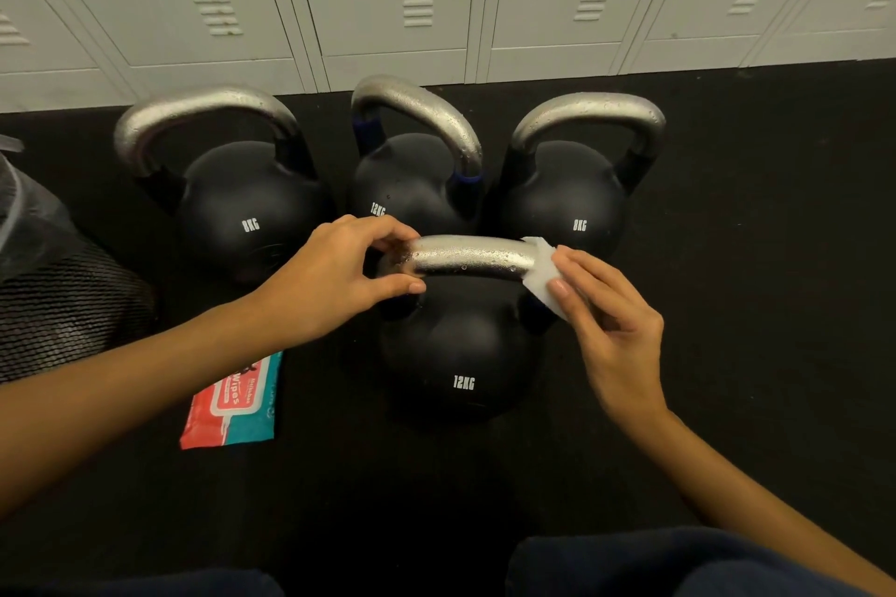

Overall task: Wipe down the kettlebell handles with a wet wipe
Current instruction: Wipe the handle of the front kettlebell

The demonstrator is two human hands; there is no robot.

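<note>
Looks like early days: the right hand [616, 330] pinches a white wet wipe [545, 276] at one end of the silver handle [472, 256] on the front black 12KG kettlebell [460, 354], the left hand [334, 276] fingers grip the other end. The three handles behind look beaded with droplets, so I can't tell if they're done.

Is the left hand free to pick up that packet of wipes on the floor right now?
Probably not at once: the left hand is pinching the near kettlebell's handle, so it must let go first. Otherwise the way looks open; the wipes packet lies uncovered on the floor, just beneath the left forearm.
</note>
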